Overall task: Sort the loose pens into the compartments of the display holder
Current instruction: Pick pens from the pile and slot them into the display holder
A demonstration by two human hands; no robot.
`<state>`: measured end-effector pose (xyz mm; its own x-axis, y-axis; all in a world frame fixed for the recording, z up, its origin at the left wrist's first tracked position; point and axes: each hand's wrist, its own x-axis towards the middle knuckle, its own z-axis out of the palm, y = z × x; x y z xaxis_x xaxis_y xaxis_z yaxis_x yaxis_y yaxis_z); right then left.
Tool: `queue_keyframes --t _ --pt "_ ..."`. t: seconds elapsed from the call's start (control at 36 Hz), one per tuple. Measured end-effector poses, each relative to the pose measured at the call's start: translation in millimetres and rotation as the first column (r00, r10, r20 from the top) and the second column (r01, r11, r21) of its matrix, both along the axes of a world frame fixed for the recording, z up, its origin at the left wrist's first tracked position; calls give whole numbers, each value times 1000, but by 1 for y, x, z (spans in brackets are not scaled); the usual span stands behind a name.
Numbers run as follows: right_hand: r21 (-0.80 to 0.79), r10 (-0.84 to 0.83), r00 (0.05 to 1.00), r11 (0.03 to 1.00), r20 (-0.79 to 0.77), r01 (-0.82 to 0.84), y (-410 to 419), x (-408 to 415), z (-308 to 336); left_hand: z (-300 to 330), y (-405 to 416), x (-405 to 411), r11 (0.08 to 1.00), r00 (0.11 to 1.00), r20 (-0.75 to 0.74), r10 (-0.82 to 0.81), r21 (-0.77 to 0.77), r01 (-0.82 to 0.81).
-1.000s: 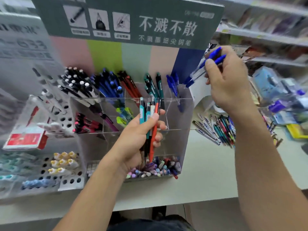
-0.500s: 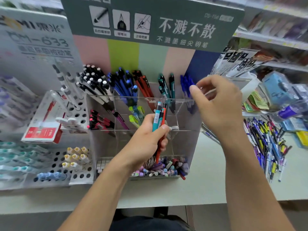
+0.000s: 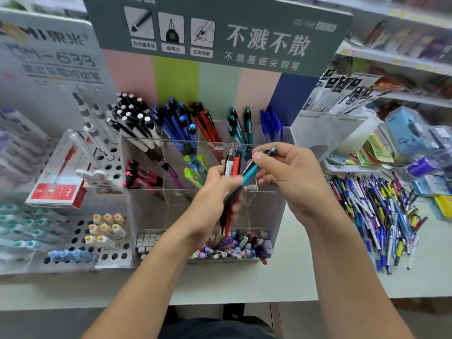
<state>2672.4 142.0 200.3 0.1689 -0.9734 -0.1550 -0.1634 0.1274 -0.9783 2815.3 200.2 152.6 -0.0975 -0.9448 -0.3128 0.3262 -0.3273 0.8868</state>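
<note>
Right hand (image 3: 291, 177) pinching teal pen (image 3: 252, 172), slanted up-right, apparently below teal compartment (image 3: 241, 128); left hand (image 3: 215, 192) clenching remaining pens (image 3: 232, 165).

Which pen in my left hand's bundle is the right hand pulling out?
The teal pen, tilted right; the white and orange ones stand upright.

A grey-green sign (image 3: 220, 33) with white Chinese characters and three small pictures stands over striped pastel panels (image 3: 176, 79). At the left, a red and white box (image 3: 55, 194) leans against a white perforated rack (image 3: 110, 250) holding yellow-capped (image 3: 105, 228) and blue-capped items (image 3: 66, 255). Blurred shelves (image 3: 403, 57) with hanging black-and-white packets (image 3: 342, 89) fill the upper right, above the pale counter (image 3: 281, 285).
</note>
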Motion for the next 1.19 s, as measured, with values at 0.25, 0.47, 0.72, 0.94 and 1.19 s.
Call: queue_keyframes --t 0.25,0.47,0.72,0.94,1.19 --pt "-334 -156 963 915 222 225 -28 -20 36 -2 0 15 990 992 -59 114 -70 -118" --pt "-655 -284 880 754 -381 -40 -64 8 30 -5 5 20 986 988 -10 155 -66 -156" --pt "-462 -160 629 814 -761 -352 -62 33 22 -6 7 25 987 984 -84 154 -25 -157" --pt "-493 -179 655 804 -734 -332 -53 42 3 -6 13 30 987 984 -77 160 -12 -161" --pt "-430 -135 896 900 -424 -68 14 45 -2 -7 21 43 974 982 -41 186 -121 -189"
